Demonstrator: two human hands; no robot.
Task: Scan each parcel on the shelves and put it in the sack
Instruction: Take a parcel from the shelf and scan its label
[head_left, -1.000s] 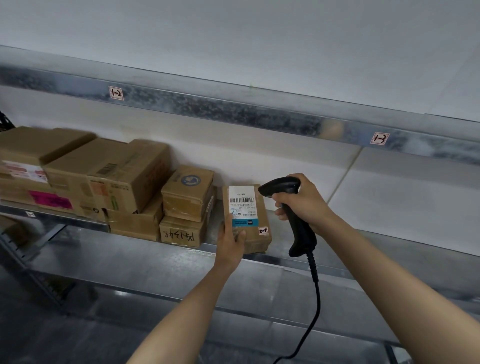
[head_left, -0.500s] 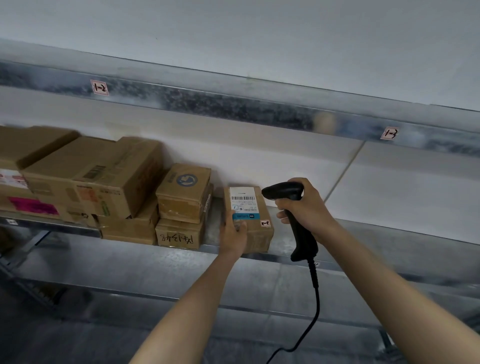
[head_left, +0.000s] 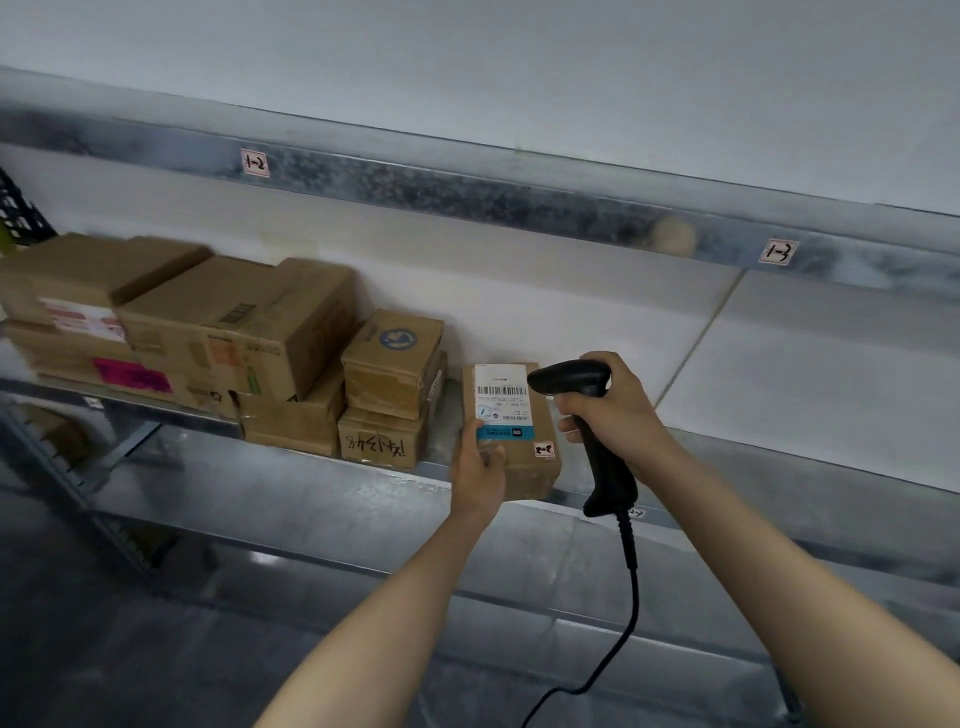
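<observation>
Risk, misread: the scanner (head_left: 607, 470) has its nose just beside the right edge of the parcel's label (head_left: 500, 397), very close and seemingly at a slant; the barcode may not read from there.
Risk, covered code: the left thumb (head_left: 482, 432) lies on the label's lower left corner, below the barcode; sliding upward, it would hide the bars.
Risk, drop: the parcel (head_left: 519, 465) stands at the front edge of the shelf (head_left: 753, 460), held at one corner only; a loose hold could let it tip off that edge.
Risk, snag: the cable (head_left: 631, 582) hangs in front of the shelf and could catch when the arm pulls away.
Left hand (head_left: 477, 470): grasps the parcel's lower left corner, thumb in front; the other fingers are hidden behind it.
Right hand (head_left: 615, 410): clenched round the scanner's handle; whether a finger presses the trigger, I cannot tell.
Parcel's place: label facing the person, right of the stacked boxes (head_left: 392, 384), apart from them.
Sack: not in view.
</observation>
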